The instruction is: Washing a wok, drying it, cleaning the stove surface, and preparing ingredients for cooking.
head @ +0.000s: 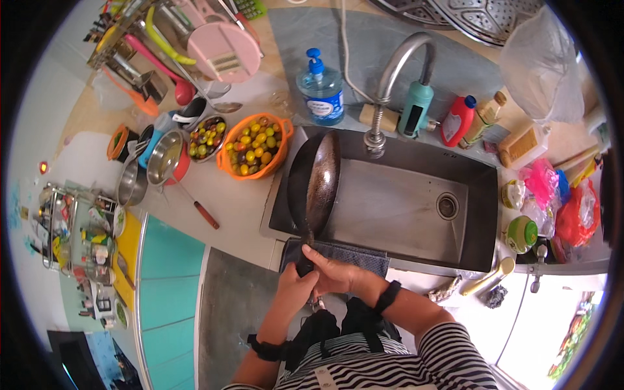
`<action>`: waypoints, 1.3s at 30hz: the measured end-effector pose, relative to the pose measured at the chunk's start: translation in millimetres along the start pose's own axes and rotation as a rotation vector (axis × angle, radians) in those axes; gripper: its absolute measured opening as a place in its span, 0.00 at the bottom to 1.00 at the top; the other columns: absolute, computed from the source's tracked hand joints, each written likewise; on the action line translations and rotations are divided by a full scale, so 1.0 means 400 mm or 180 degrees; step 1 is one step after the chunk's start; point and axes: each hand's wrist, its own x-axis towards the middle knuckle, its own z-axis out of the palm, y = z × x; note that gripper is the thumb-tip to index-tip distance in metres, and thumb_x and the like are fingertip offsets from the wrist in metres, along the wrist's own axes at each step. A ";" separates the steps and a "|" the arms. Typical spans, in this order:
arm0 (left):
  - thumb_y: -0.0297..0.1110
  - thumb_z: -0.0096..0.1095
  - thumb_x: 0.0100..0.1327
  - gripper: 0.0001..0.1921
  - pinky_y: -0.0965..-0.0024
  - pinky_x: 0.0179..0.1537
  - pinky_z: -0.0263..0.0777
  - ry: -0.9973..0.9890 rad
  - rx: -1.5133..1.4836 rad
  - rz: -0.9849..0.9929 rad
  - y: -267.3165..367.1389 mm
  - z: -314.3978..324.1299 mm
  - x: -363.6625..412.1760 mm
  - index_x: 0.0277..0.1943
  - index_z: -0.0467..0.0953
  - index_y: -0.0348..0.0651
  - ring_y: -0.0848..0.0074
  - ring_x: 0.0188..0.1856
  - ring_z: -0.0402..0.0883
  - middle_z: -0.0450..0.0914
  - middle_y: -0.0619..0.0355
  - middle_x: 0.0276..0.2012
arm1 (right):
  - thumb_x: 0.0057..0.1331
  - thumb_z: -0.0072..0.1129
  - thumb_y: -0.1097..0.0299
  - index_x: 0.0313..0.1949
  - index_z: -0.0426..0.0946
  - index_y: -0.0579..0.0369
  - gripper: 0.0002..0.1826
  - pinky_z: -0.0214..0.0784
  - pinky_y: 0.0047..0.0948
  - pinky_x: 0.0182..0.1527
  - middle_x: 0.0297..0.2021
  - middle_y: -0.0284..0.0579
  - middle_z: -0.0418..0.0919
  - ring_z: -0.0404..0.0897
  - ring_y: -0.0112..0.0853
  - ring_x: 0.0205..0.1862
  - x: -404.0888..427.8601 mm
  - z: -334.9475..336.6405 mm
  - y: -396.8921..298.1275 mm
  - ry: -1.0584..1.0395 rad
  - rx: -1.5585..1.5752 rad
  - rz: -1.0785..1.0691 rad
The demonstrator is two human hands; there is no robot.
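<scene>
A dark wok (324, 180) is held tilted on its side over the left end of the steel sink (390, 209). Its handle points back at me, and both of my hands are wrapped around it. My left hand (292, 287) grips the handle from the left, low down. Against the other side of the handle lies my right hand (331, 270), its thumb along the top. The wok's surface looks brown and shiny on one side and nearly black on the other. Under the handle, a dark cloth (360, 257) hangs over the sink's front edge.
A curved faucet (407, 63) rises behind the sink. Left of the sink stand an orange colander of small tomatoes (256, 146), a bowl of tomatoes (207, 139) and a metal ladle (195, 200). A blue soap bottle (320, 92) and a red bottle (458, 122) stand behind it.
</scene>
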 end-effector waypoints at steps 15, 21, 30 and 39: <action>0.32 0.63 0.58 0.24 0.63 0.30 0.78 0.0522 0.0630 0.0920 -0.089 -0.021 -0.111 0.54 0.69 0.29 0.64 0.29 0.83 0.81 0.46 0.31 | 0.68 0.62 0.62 0.47 0.78 0.58 0.14 0.70 0.34 0.57 0.48 0.47 0.81 0.79 0.36 0.51 0.001 0.154 0.043 -0.0360 0.0579 -0.0786; 0.35 0.62 0.57 0.28 0.53 0.51 0.74 0.1077 0.1138 0.1680 -0.132 -0.097 -0.241 0.58 0.67 0.28 0.49 0.48 0.80 0.78 0.39 0.49 | 0.69 0.59 0.64 0.47 0.76 0.60 0.13 0.71 0.35 0.55 0.45 0.50 0.81 0.79 0.38 0.50 0.002 0.304 0.115 -0.0465 0.0324 -0.1004; 0.33 0.58 0.60 0.16 0.49 0.33 0.76 0.1513 0.0874 0.2079 -0.277 -0.267 -0.600 0.47 0.69 0.33 0.46 0.32 0.82 0.80 0.38 0.31 | 0.60 0.55 0.65 0.46 0.68 0.53 0.15 0.69 0.44 0.54 0.37 0.44 0.76 0.77 0.41 0.42 0.057 0.632 0.419 -0.0313 -0.0389 -0.1896; 0.37 0.55 0.62 0.11 0.63 0.41 0.75 0.2629 0.1622 0.1600 -0.500 -0.426 -0.955 0.43 0.72 0.40 0.63 0.38 0.81 0.79 0.54 0.34 | 0.57 0.53 0.69 0.43 0.69 0.51 0.13 0.68 0.41 0.56 0.36 0.40 0.72 0.74 0.36 0.41 0.133 0.989 0.789 -0.1548 -0.0167 -0.1731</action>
